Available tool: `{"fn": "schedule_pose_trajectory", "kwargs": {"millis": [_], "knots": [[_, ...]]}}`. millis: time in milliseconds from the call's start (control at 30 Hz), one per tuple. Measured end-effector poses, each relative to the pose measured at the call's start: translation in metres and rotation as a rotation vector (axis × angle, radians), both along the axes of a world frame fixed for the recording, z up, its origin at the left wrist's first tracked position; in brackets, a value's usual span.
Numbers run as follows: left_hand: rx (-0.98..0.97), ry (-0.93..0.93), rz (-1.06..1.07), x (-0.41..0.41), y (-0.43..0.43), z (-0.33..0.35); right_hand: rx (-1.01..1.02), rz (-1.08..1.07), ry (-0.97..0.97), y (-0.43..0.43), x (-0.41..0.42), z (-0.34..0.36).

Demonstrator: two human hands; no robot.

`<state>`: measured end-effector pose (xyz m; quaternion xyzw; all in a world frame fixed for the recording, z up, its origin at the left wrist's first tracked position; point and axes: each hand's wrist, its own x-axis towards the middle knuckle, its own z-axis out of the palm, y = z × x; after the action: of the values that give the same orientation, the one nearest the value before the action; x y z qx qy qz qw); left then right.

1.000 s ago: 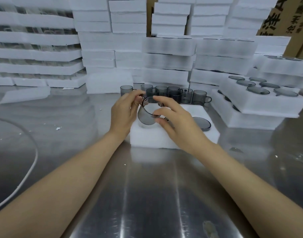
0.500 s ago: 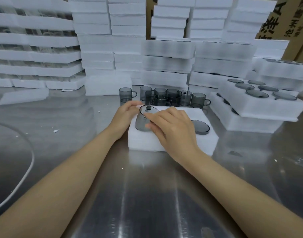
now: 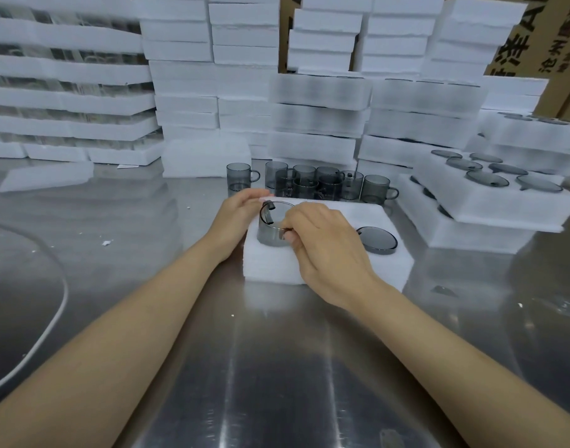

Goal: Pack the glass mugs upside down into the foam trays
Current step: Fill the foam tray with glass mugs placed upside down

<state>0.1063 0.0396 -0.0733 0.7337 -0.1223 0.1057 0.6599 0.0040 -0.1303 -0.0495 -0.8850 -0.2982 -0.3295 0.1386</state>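
Note:
A smoky grey glass mug (image 3: 271, 232) stands upside down, partly sunk into a hole at the left of the white foam tray (image 3: 328, 270) in front of me. My right hand (image 3: 325, 250) pinches the mug's upper edge with curled fingers. My left hand (image 3: 236, 218) lies against the mug's left side and the tray's far left corner, fingers fairly straight. A second mug (image 3: 376, 240) sits upside down in the tray's right hole, only its base showing. Several upright grey mugs (image 3: 312, 184) wait in a row behind the tray.
A filled foam tray (image 3: 490, 202) with several mug bases showing lies on another at the right. Tall stacks of foam trays (image 3: 319, 118) wall off the back. A white cable (image 3: 47, 331) curves over the steel table at the left. Cardboard boxes (image 3: 535, 33) stand far right.
The mug came down from a tilt above the tray and now sits inverted in the left hole. Both hands followed it down, and the right hand shifted to its top edge.

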Motion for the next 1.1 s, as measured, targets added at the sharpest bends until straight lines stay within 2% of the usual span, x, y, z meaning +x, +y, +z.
{"fn": "schedule_pose_trajectory", "kwargs": {"millis": [100,200,433,700,833,967,1100], "knots": [[0.007,0.001,-0.005,-0.001,0.0,0.0,0.032,-0.018,0.072,0.0,-0.001,0.001],[-0.019,0.025,-0.057,-0.003,0.001,0.0,-0.04,-0.023,0.147,-0.001,-0.001,0.002],[0.113,-0.018,-0.16,-0.008,0.005,0.003,-0.151,-0.088,0.191,0.0,0.001,0.002],[0.204,0.071,-0.276,-0.01,0.009,0.005,-0.267,-0.098,0.183,0.0,0.001,0.002],[0.254,0.094,-0.27,-0.012,0.008,0.008,-0.409,-0.122,0.169,0.001,0.001,-0.003],[0.201,0.116,-0.273,-0.01,0.009,0.006,-0.38,-0.1,0.172,0.002,0.003,-0.003],[0.067,0.095,-0.078,-0.003,0.005,0.003,-0.37,-0.095,0.136,0.002,0.003,-0.005]]}}
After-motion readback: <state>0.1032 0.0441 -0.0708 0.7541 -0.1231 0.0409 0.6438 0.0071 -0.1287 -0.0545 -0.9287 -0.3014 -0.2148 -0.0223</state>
